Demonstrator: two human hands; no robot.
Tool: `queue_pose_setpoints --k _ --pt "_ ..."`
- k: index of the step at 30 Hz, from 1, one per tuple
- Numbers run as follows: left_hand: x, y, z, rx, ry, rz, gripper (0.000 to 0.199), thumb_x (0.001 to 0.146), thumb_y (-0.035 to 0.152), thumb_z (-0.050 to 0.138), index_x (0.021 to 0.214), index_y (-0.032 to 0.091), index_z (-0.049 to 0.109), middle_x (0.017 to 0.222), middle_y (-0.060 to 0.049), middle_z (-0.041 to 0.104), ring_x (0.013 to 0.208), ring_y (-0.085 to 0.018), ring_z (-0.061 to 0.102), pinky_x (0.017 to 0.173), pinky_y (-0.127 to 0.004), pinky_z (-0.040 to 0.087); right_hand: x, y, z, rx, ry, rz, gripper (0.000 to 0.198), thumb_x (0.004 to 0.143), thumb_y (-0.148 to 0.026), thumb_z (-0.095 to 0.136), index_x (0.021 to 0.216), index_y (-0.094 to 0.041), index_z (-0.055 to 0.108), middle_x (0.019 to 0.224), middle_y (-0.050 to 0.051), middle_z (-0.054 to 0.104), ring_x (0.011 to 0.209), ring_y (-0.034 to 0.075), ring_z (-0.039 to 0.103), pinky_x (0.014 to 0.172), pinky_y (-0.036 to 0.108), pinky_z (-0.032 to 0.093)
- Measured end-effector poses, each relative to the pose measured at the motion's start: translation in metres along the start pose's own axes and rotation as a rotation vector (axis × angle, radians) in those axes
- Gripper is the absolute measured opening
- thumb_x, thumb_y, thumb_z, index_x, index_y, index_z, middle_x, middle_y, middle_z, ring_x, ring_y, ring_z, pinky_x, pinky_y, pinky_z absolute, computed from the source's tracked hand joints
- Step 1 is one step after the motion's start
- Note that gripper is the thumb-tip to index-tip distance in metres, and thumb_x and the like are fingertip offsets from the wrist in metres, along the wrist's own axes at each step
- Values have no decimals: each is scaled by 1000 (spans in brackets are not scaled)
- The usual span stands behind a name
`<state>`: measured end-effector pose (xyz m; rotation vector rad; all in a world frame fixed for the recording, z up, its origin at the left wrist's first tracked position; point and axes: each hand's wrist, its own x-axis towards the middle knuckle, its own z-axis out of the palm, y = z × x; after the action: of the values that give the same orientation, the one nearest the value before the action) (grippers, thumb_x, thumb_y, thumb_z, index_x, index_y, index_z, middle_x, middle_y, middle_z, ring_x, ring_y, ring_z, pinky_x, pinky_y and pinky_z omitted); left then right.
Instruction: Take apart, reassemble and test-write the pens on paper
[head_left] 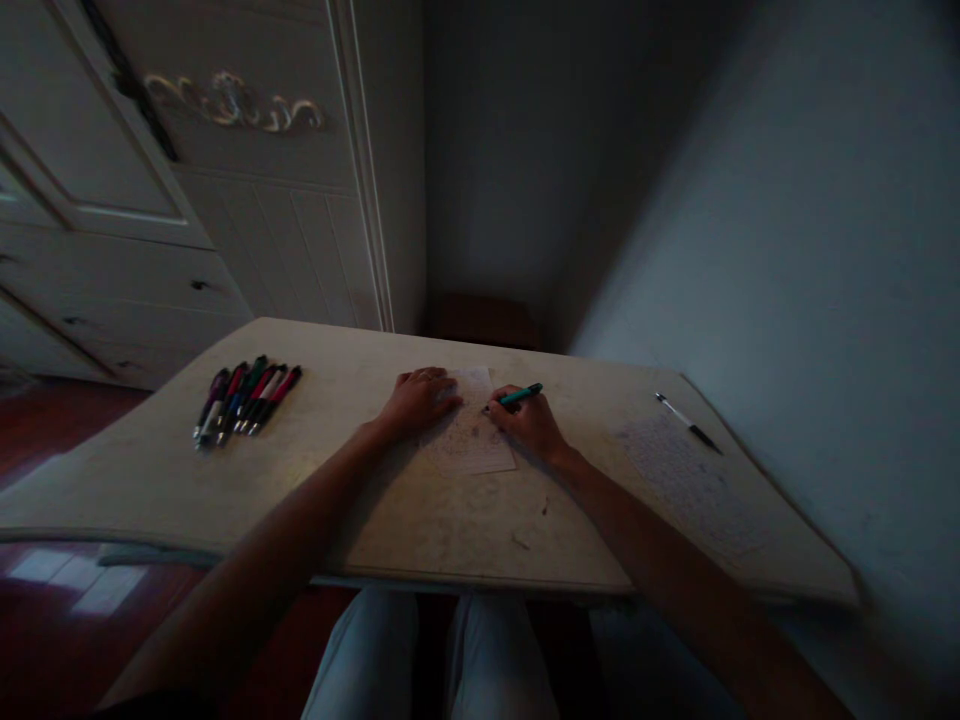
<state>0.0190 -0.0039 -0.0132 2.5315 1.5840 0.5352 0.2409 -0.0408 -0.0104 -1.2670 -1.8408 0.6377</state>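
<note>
Pen (520,395) slants within right hand (534,424), tip (487,409) seemingly touching paper (491,459).

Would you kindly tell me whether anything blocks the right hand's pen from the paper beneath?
Nothing visible does: the right hand holds the teal pen tip-down at the paper; the left hand rests at its left side.

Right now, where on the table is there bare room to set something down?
The table is bare between the pen cluster and the left hand, and between those pens and its near edge. Crowded: around the right hand, green pen and written sheet; the right end, with another sheet and loose pen.
</note>
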Motion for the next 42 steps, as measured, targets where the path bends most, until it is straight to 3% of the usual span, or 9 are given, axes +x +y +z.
queue_pose_setpoints --k 7,12,17,23,31,42 --pt "0 -1 0 -14 15 23 42 91 48 50 123 25 65 136 -12 58 129 -29 49 106 -47 35 -1 2 0 74 -81 -12 17 82 -34 59 82 -18 66 65 1 67 58 15 62 57 24 47" --pt "0 1 -1 -10 5 21 43 91 49 50 123 25 65 137 -12 57 129 -29 49 106 -47 35 0 -3 0 -8 11 4 17 81 -33 59 81 -18 66 61 1 64 58 15 61 57 25 45" --pt "0 1 -2 -12 3 13 43 91 49 50 123 25 65 137 -11 57 130 -28 49 107 -46 34 0 -2 0 35 -49 -35 19 82 -34 59 82 -17 67 67 2 67 62 15 61 60 25 45" --pt "0 1 -2 0 -5 10 45 92 50 48 124 24 64 138 -12 56 130 -27 49 107 -46 34 0 0 1 4 14 -10 17 82 -32 59 83 -18 68 68 2 67 61 15 60 59 25 45" --pt "0 0 0 -1 13 12 44 91 50 49 123 24 65 137 -11 58 130 -27 49 107 -46 35 -2 0 2 41 -82 -73 21 83 -36 59 84 -18 69 70 1 66 61 13 57 59 24 43" --pt "0 1 -1 -8 4 4 45 91 50 49 125 24 64 138 -12 57 131 -28 48 108 -46 34 -3 -4 1 150 -121 -30 23 82 -38 61 87 -18 71 76 3 71 70 17 63 65 27 48"
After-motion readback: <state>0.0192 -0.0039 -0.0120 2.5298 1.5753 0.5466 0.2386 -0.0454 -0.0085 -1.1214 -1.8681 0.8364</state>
